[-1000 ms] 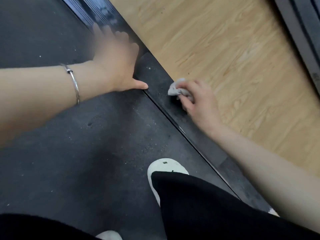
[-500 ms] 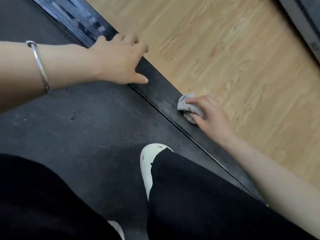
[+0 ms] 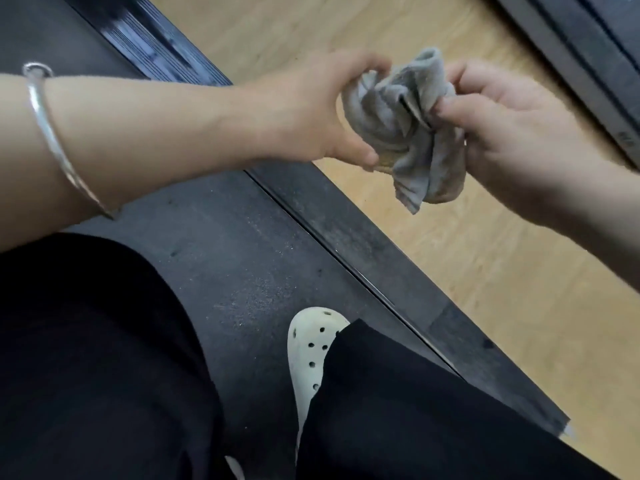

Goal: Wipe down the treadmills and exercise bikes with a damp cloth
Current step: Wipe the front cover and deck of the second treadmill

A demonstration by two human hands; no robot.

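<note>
Hanging crumpled, cloth (image 3: 405, 133) pinched in left hand (image 3: 311, 109) and right hand (image 3: 512, 133) grips, long axis upright, corner downward.

Soft, even indoor light casts no hard shadows: the wood floor (image 3: 502, 289) reads bright, the treadmill belt (image 3: 225, 244) dim (though its dust specks show plainly). The ribbed side rail (image 3: 152, 46) at upper left smears with motion blur, while the folds of the grey cloth (image 3: 405, 123) look fairly sharp. A glint runs along the silver bangle (image 3: 52, 133).

Both hands, left hand (image 3: 311, 109) and right hand (image 3: 512, 133), grip the seemingly soiled cloth (image 3: 405, 129).
</note>
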